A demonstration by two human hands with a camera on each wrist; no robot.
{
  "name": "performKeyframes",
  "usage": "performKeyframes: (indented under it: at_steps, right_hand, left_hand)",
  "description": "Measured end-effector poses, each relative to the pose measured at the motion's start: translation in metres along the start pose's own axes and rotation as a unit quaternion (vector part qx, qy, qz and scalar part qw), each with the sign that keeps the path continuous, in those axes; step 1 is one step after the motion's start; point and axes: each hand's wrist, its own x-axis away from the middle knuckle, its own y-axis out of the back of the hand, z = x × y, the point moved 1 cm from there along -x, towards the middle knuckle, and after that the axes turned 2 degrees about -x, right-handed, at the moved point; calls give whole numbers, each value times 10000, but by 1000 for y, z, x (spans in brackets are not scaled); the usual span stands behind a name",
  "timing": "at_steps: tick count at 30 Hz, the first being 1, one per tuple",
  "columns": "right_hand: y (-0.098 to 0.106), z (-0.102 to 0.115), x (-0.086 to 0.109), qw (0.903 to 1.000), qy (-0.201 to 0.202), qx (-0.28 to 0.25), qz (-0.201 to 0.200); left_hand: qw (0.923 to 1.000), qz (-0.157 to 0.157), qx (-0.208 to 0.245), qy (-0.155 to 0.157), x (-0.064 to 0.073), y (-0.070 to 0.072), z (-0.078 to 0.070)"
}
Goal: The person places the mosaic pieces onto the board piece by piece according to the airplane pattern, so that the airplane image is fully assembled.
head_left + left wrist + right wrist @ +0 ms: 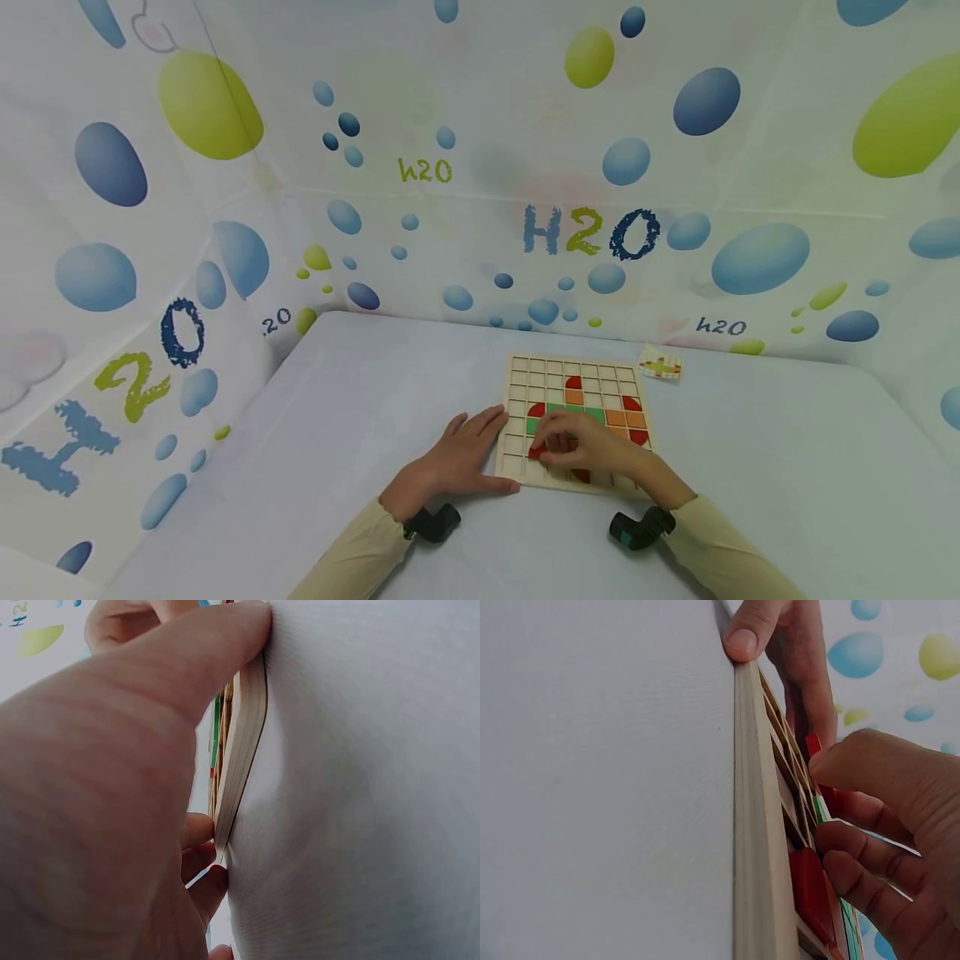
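Note:
A square wooden grid board [514, 467] lies on the white table. It carries flat red, green and orange pieces. My left hand [463, 457] rests at its near left corner, fingers straight along the left edge and thumb at the front edge. Over the board's lower left part, my right hand [588, 442] pinches a red rounded piece [536, 452] between thumb and fingers. In the right wrist view that red piece [814, 742] stands tilted up at the grid. My right hand hides several middle cells and the pieces there. Another red piece [810, 889] sits in a front cell.
A small picture card [662, 364] with a coloured pattern lies behind the board's far right corner. Dark wrist cameras [641, 528] are strapped to both wrists. A white sheet [480, 183] printed with blue and green drops hangs behind the table and at the left.

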Motion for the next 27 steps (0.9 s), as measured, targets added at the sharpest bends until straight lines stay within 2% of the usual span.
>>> performKeyframes:
  at_steps: [9, 19, 27]
  right_hand:
    - [-1, -4, -10, 9987, -358, 186, -311]
    - [-6, -5, -19, 9959, -774, 53, -467]
    - [-10, -7, -26, 9918, -982, 383, -727]
  left_hand:
    - [10000, -8, 33, -46, -1, 0, 1]
    - [9999, -29, 66, -102, 0, 1, 2]
    - [9999, -11, 66, -89, 0, 0, 2]
